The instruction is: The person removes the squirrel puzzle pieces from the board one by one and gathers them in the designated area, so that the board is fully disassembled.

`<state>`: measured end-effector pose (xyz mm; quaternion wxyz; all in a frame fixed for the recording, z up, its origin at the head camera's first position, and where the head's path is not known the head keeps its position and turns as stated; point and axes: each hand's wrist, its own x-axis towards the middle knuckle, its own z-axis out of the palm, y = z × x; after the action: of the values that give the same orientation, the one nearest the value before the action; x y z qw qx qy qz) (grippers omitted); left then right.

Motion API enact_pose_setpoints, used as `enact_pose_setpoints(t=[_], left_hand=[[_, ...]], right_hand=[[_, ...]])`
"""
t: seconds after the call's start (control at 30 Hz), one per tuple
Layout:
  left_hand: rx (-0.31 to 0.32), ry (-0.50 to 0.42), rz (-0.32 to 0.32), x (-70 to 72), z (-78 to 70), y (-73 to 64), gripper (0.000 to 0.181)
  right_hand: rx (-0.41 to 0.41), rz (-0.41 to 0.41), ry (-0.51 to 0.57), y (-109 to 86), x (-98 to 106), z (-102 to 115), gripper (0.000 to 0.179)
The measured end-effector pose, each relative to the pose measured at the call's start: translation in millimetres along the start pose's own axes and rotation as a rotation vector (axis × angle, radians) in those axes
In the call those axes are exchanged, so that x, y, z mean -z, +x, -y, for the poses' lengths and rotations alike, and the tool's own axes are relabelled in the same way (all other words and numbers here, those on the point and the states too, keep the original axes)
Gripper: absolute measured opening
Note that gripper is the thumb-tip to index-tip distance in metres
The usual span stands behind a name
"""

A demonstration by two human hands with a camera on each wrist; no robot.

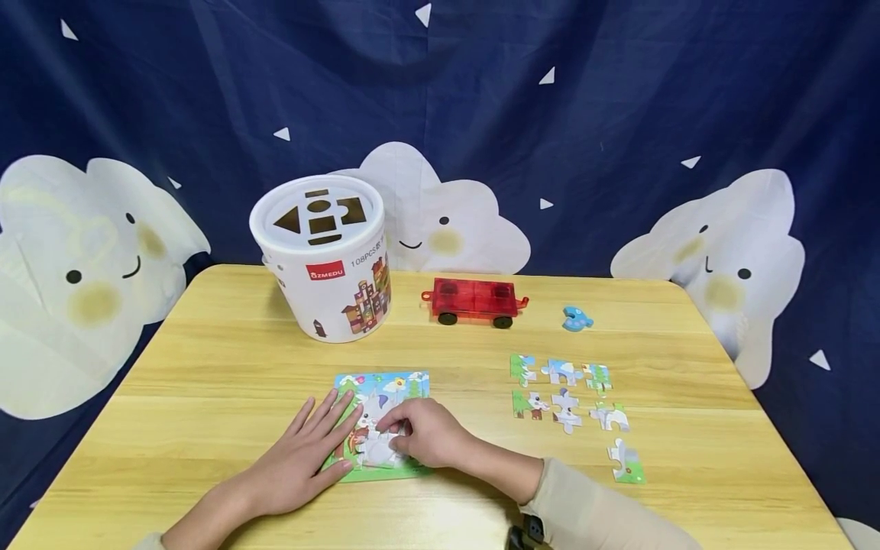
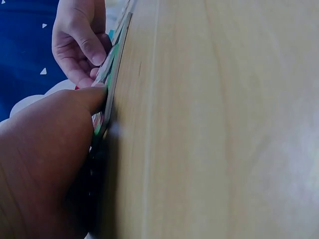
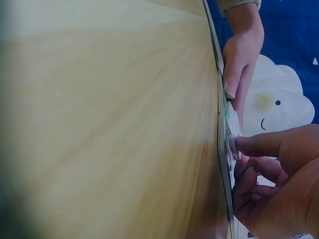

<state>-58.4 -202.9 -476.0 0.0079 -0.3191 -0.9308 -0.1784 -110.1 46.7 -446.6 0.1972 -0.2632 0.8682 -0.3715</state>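
A jigsaw puzzle board with a picture of a grey animal lies flat near the front of the table. My left hand rests on its left side with fingers spread, the thumb on the lower edge. Over the board's right half, my right hand pinches a puzzle piece between thumb and curled fingers. That piece stands slightly tilted against the picture, and the fingers hide much of it. Loose puzzle pieces lie spread out to the right of the board, several in rough rows.
A white bucket with shape holes in its lid stands at the back left. Right of it are a red toy wagon and a small blue toy piece. A dark blue curtain with clouds hangs behind the table.
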Motion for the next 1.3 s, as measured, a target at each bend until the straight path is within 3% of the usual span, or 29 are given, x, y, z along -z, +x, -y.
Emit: enact_pose_setpoints(t=[0.4, 0.67, 0.9, 1.1, 1.3], left_hand=[[-0.023, 0.001, -0.018, -5.5, 4.4, -1.3, 0.067], [-0.037, 0.004, -0.053, -7.0, 5.8, -1.7, 0.067], [-0.012, -0.007, -0.007, -1.7, 2.5, -0.5, 0.066], [-0.03, 0.002, -0.045, -6.8, 6.7, -1.4, 0.067], [-0.009, -0.015, -0.017, -3.5, 3.8, -0.9, 0.066]], right_hand=[[0.036, 0.034, -0.079, 0.5, 1.3, 0.9, 0.012], [0.049, 0.034, -0.063, 0.5, 2.8, 1.9, 0.013], [0.045, 0.039, 0.024, 0.0, 3.9, -0.8, 0.014], [0.034, 0.051, 0.156, -1.2, 10.2, -6.4, 0.01], [0.051, 0.055, 0.239, -8.8, 24.5, -10.4, 0.008]])
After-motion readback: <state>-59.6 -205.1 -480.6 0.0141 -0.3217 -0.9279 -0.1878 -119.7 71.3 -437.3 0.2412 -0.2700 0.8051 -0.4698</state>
